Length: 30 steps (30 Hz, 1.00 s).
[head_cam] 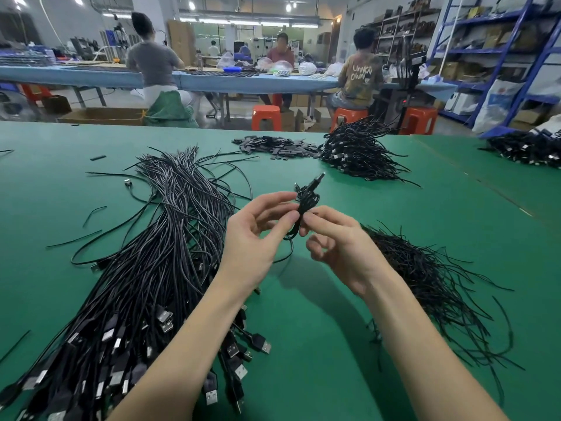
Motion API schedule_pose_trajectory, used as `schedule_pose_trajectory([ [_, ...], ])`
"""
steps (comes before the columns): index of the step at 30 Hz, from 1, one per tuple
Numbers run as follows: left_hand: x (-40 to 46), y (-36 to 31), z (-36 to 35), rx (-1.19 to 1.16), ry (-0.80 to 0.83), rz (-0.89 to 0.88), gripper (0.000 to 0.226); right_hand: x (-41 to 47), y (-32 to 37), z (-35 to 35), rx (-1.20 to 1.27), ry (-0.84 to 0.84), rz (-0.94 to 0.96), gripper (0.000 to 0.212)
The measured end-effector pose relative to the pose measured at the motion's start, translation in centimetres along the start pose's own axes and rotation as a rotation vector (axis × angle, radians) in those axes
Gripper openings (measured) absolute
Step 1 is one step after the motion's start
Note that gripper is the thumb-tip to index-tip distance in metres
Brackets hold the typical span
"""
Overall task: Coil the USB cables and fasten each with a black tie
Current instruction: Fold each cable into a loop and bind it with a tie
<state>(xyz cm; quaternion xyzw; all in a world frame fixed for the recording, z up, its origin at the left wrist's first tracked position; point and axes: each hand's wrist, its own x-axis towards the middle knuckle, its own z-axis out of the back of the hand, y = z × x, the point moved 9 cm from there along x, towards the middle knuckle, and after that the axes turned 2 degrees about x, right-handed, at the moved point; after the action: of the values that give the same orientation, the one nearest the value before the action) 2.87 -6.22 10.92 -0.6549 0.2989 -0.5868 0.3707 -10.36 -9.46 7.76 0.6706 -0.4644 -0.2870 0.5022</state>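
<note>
Black coiled USB cable [307, 199] is held above the green felt tabletop [334, 299], pinched between left hand [252, 238] and right hand [337, 238], beside loose black ties [425, 268].

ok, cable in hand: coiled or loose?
Coiled: USB cable bunched in loops, pinched between left hand and right hand. Tie: cannot tell.

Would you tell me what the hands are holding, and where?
Both hands, left and right, pinch one coiled USB cable around its lower middle.
</note>
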Motion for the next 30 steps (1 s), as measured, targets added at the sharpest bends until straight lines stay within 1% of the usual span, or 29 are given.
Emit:
schedule_pose_trajectory([
  [2, 0.0, -0.4, -0.1, 0.085, 0.033, -0.049, 0.027, -0.5, -2.8, -1.3, 0.396, 0.079, -0.322, 0.005],
  [3, 0.0, -0.4, 0.0, 0.115, 0.04, -0.054, 0.027, -0.7, -3.5, -1.7, 0.534, 0.088, -0.412, 0.006],
  [4, 0.0, -0.4, 0.1, 0.129, 0.039, -0.047, 0.027, -0.8, -4.0, -2.0, 0.58, 0.081, -0.455, 0.009],
  [5, 0.1, -0.2, 0.3, 0.13, 0.032, -0.035, 0.026, -0.8, -4.1, -1.8, 0.527, 0.06, -0.446, 0.009],
  [7, 0.3, -0.3, 0.7, 0.115, 0.002, -0.025, 0.025, -0.3, -3.0, -0.8, 0.19, -0.031, -0.306, 0.01],
  [8, 0.5, -0.4, 1.0, 0.104, -0.021, -0.026, 0.025, 0.0, -1.7, 0.0, -0.003, -0.095, -0.179, 0.01],
  [10, 0.9, -0.7, 1.6, 0.056, -0.073, -0.013, 0.023, -0.1, 1.9, 0.7, -0.308, -0.19, 0.142, 0.005],
  [12, 1.1, -0.6, 1.8, -0.024, -0.118, 0.03, 0.021, -1.2, 5.0, 0.1, -0.607, -0.191, 0.444, 0.022],
  [13, 1.1, -0.5, 1.9, -0.067, -0.132, 0.062, 0.02, -1.7, 5.8, -0.4, -0.729, -0.17, 0.54, 0.028],
  [15, 1.1, 0.0, 1.7, -0.136, -0.122, 0.131, 0.019, -2.3, 6.8, -1.1, -0.884, -0.15, 0.639, 0.036],
  [17, 0.9, 0.6, 1.0, -0.173, -0.057, 0.218, 0.019, -2.7, 7.4, -1.3, -0.984, -0.172, 0.706, 0.034],
  [20, 0.3, 1.5, -0.1, -0.281, 0.011, 0.355, 0.021, -3.0, 7.9, -1.3, -1.089, -0.17, 0.793, 0.017],
  [22, 0.1, 1.9, -0.5, -0.355, 0.022, 0.42, 0.02, -3.0, 7.7, -1.0, -1.089, -0.13, 0.803, 0.011],
  [25, -0.1, 2.2, -0.6, -0.338, 0.031, 0.45, 0.011, -3.1, 7.6, -0.9, -1.076, -0.133, 0.816, 0.01],
  [28, -0.3, 2.5, -0.7, -0.318, 0.033, 0.466, 0.013, -3.2, 8.1, -1.0, -1.094, -0.177, 0.818, 0.013],
  [30, -0.4, 2.5, -0.7, -0.302, 0.035, 0.468, 0.013, -3.3, 8.1, -1.3, -1.087, -0.165, 0.828, 0.008],
])
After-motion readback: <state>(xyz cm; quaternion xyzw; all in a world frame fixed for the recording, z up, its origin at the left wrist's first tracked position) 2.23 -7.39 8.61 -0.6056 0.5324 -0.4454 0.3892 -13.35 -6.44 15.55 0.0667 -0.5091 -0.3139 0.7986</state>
